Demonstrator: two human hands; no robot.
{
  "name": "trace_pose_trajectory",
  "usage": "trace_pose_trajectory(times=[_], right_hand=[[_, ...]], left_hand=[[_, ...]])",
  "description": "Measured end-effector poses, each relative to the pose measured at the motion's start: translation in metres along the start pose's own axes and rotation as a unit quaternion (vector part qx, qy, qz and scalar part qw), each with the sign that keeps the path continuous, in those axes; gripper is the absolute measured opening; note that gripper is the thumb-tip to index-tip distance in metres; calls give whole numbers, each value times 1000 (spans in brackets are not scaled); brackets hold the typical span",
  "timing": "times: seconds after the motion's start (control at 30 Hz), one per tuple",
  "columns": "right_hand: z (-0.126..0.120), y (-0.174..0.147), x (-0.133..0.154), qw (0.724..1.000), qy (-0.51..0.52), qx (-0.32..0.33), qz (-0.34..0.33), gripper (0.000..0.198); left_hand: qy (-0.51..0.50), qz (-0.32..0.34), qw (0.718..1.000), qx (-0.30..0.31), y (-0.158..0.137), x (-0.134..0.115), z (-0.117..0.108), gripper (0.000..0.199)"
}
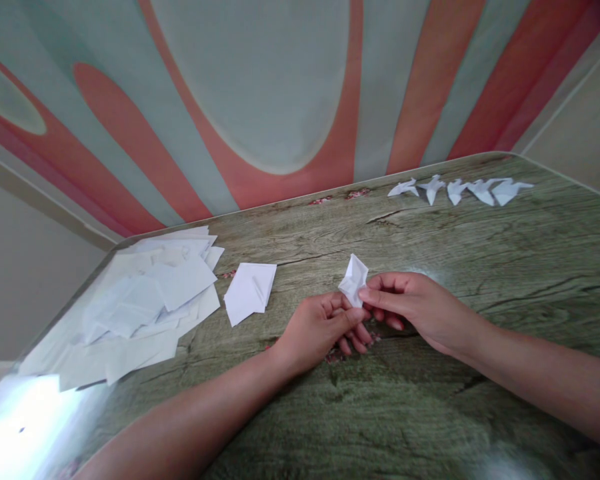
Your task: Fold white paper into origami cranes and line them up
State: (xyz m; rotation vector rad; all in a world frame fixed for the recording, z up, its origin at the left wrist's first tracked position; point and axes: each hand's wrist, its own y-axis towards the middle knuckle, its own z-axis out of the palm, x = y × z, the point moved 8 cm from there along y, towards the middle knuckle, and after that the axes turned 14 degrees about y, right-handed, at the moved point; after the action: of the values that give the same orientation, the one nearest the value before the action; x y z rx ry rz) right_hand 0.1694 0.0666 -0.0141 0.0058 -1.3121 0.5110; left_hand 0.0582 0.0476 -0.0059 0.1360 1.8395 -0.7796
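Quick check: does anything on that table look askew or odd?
Only the paper pile at the left: its sheets lie askew, edges jutting at different angles, unlike the folded figures set in a row at the far right. Nothing stands out about the folded paper held between left hand and right hand.

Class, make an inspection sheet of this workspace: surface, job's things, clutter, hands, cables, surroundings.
Surface: wood-patterned table, with dark crack-like lines and reddish patches.
Job's things: small folded paper in the hands; row of folded paper shapes near the far edge, at right; flat paper pieces left of the hands.
Clutter: untidy pile of paper, overlapping, at far left.
Hands: left hand holds the small folded paper's lower end; right hand pinches its right side.
Cables: nothing seen.
Surroundings: red and grey-green patterned wall behind.
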Motion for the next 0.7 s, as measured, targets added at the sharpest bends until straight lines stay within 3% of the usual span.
trace_pose_trajectory(times=[0.27,0.47,0.7], right_hand=[[2,0,1,1000,-6,7,-16,29],[-1,-1,3,1000,-17,-5,-15,30],[6,-4,8,990,-140,15,-12,27]], left_hand=[[-3,-14,1000,10,0,2,2,18],[23,3,999,44,-1,1,1,30],[-20,23,999,-24,4,1,-14,33]])
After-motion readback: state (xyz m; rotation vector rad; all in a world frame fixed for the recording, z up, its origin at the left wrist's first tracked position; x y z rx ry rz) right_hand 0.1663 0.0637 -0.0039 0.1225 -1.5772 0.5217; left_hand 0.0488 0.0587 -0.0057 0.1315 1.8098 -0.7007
